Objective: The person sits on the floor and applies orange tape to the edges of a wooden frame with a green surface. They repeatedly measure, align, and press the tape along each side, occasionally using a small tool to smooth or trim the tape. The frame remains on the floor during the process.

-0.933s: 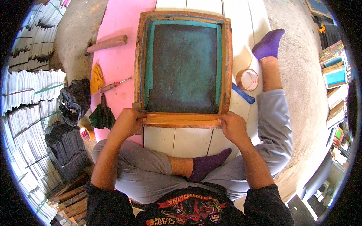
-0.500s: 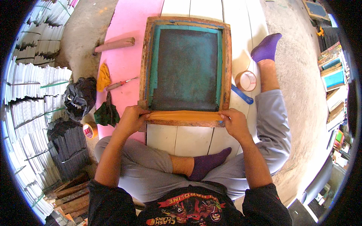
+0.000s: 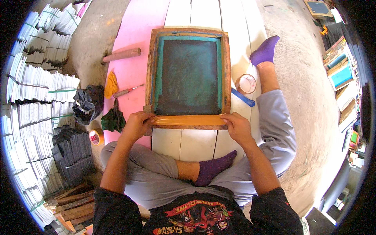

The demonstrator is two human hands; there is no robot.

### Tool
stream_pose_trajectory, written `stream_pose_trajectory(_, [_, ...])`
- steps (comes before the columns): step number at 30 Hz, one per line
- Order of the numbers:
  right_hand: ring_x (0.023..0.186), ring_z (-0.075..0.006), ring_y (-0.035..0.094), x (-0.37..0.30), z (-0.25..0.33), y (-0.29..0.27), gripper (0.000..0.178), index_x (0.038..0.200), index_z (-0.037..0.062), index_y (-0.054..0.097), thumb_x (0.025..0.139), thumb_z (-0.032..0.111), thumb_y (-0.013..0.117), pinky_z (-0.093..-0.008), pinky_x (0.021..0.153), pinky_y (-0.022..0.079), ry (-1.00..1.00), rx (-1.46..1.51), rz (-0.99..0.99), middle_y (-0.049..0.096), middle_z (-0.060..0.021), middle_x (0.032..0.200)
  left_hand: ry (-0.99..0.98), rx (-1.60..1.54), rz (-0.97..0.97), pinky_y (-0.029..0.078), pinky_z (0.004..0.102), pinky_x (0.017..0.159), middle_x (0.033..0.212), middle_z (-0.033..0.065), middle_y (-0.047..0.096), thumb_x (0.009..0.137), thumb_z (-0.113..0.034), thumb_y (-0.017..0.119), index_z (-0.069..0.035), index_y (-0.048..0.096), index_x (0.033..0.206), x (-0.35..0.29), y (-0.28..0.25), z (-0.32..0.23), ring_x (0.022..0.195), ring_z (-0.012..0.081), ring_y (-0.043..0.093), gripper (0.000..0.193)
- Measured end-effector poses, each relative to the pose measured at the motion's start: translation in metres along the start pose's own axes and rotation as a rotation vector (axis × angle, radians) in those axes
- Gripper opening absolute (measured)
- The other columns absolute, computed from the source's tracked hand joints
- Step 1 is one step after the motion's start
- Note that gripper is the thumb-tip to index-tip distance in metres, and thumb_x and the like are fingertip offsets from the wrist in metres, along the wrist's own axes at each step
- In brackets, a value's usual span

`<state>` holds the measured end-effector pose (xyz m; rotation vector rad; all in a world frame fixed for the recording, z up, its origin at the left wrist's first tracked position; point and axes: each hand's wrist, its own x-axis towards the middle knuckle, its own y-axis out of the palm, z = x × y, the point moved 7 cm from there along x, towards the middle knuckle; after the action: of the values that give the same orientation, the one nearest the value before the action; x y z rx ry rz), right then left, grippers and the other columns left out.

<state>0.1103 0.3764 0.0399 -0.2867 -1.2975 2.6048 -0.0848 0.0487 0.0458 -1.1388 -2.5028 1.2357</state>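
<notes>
A wooden screen-printing frame with dark green mesh lies on the boards in front of me. A strip of brown packing tape stretches along its near side, between my hands. With closed fingers, my left hand pinches the tape's left end at the near left corner. At the near right corner my right hand pinches the other end. Whether the strip is stuck down along its whole length I cannot tell. Right of the frame are a tape roll and a blue-handled tool.
On the pink board lie a wooden rod, a screwdriver, a yellow cloth and a dark cloth. Another tape roll is farther left, beside bundled paper stacks. My legs flank the near boards.
The view has shifted slightly, so the frame sits lower and farther left. My right hand has come a little closer to the left; both hands keep their pinch on the tape.
</notes>
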Motion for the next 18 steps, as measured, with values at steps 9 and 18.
stream_pose_trajectory(9, [0.079, -0.0325, 0.069, 0.005, -0.001, -0.017, 0.026, 0.108, 0.0185, 0.075, 0.087, 0.009, 0.063, -0.0446, 0.069, 0.057, -0.009, -0.099, -0.067, 0.065, -0.0094, 0.089, 0.068, 0.023, -0.118, 0.056, 0.0402, 0.077, 0.09, 0.0171, 0.072, 0.085, -0.01, 0.074, -0.001, 0.074, 0.097, 0.0, -0.01, -0.014, 0.084, 0.0338, 0.071, 0.015])
stream_pose_trajectory(18, [0.078, -0.0322, 0.068, 0.003, 0.001, -0.002, 0.023, 0.104, 0.0137, 0.075, 0.087, 0.003, 0.063, -0.0422, 0.067, 0.055, -0.031, -0.101, -0.017, 0.067, -0.0092, 0.09, 0.064, 0.051, -0.054, 0.056, 0.0413, 0.076, 0.089, 0.0171, 0.071, 0.085, -0.011, 0.074, -0.001, 0.073, 0.097, 0.005, -0.017, -0.008, 0.082, 0.0345, 0.069, 0.016])
